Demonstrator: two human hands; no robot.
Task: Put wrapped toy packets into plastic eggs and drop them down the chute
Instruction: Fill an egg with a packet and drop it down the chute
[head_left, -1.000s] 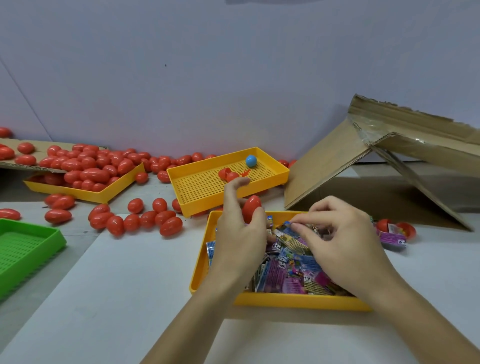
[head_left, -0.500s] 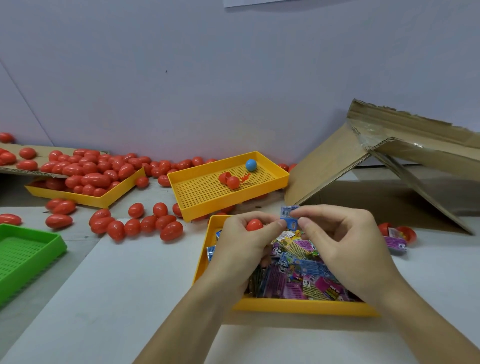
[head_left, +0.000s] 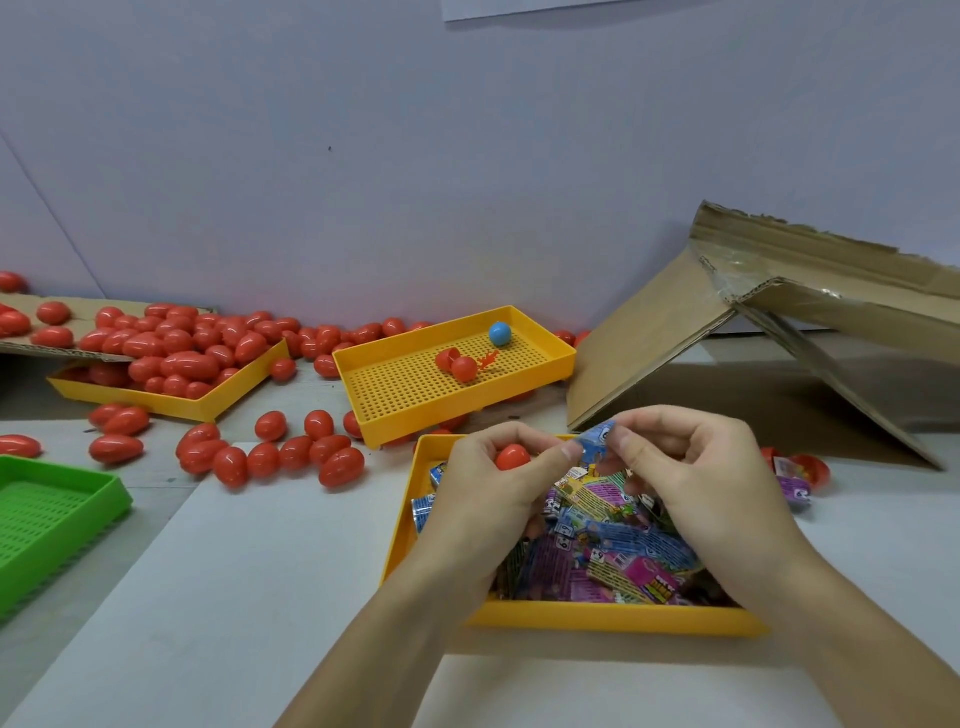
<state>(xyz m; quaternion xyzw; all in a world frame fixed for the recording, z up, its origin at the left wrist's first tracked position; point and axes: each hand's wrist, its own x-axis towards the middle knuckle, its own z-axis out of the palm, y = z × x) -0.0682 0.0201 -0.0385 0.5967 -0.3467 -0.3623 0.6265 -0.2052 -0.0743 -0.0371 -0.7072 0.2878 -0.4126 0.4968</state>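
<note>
Hands meet over the near yellow tray (head_left: 597, 621), and I see both working one small item. My left hand (head_left: 483, 499) is curled around a red plastic egg (head_left: 512, 457), which shows between its fingers, while its thumb presses the lower edge of a blue wrapped packet (head_left: 597, 439). My right hand (head_left: 711, 493) pinches that same packet from the other side, thumb and forefinger closed on it. The packet is held just above the tray, right beside the egg.

Beneath my hands the tray is full of loose wrapped packets (head_left: 618, 551) in blue, purple, pink and yellow. Behind it, on the desk (head_left: 249, 597), sits a second yellow perforated tray (head_left: 405, 395) tilted up at its far end, holding an opened red egg (head_left: 457, 364), a small orange piece and a blue ball (head_left: 500, 333).

To the left, red eggs (head_left: 291, 457) lie scattered on the desk, and more are heaped in a third yellow tray (head_left: 171, 374) by the wall. A green tray (head_left: 47, 525) sits at the left edge. To the right a cardboard chute (head_left: 649, 343) leans like a tent, with an open red egg and a purple packet (head_left: 792, 483) near its foot.
</note>
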